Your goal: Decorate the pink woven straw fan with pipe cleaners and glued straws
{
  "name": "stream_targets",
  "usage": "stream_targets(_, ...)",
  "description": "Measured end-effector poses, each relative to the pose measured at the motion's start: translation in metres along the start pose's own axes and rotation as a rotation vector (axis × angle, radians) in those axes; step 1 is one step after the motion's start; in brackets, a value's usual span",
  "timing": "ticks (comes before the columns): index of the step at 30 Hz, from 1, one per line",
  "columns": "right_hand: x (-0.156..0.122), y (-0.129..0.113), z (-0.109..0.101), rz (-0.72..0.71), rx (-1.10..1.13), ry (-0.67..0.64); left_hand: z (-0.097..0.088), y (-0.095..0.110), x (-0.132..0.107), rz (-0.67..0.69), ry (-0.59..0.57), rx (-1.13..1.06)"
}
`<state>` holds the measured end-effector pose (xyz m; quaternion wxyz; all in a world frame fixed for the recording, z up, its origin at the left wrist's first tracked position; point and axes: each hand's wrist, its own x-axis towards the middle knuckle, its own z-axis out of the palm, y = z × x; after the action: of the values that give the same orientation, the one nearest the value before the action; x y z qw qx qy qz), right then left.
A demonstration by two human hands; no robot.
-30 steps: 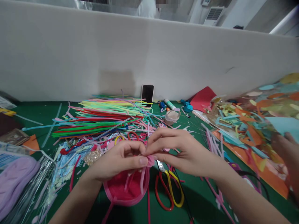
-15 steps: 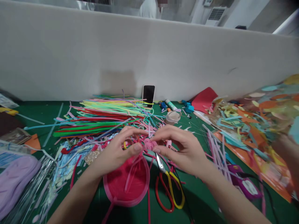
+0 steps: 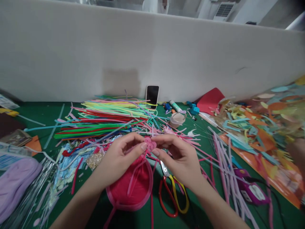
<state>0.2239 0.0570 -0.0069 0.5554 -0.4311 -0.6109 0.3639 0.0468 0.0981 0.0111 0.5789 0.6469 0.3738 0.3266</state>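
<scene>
Between both hands is a small pink flower of looped, fuzzy pipe cleaner (image 3: 150, 144). My left hand (image 3: 121, 157) pinches its left side with thumb and forefinger. From the other side, my right hand (image 3: 179, 157) grips its right edge, also between thumb and forefinger. Just below lies a dark pink rounded piece (image 3: 119, 192) with a lighter pink pipe-cleaner rim, partly covered by my left hand. Scissors (image 3: 165, 171) with red and yellow handles rest on the green table near my right hand, their blade tips pointing toward the flower.
A pile of coloured pipe cleaners (image 3: 111, 119) lies at the back left, near a phone (image 3: 152, 95) leaning on the white partition (image 3: 190, 57). To the right are pink strips (image 3: 228, 171), a purple glue gun (image 3: 252, 190) and paper scraps (image 3: 259, 127). A blurred arm (image 3: 296, 151) shows at the right edge.
My hands and the flower have shifted slightly left and up. My right hand has drawn left, uncovering more pink strips beside it. The scissors stay in place.
</scene>
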Motion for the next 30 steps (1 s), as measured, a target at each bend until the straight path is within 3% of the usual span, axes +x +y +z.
stream_targets(4,0.002,-0.001,0.002,0.1,0.048,0.046,0.002,-0.001,-0.001,-0.003,0.012,0.002)
stream_targets(11,0.0,-0.005,0.005,0.103,-0.069,0.06,0.006,0.0,-0.004,0.083,0.069,0.156)
stream_targets(21,0.003,-0.01,0.006,0.266,0.075,0.032,0.006,-0.001,-0.005,0.072,0.08,0.159)
stream_targets(25,0.003,-0.011,0.005,0.191,0.039,0.026,0.009,0.001,-0.004,-0.021,0.081,0.025)
stream_targets(30,0.0,-0.015,0.004,-0.038,-0.192,0.019,0.01,0.004,-0.007,-0.147,0.054,-0.231)
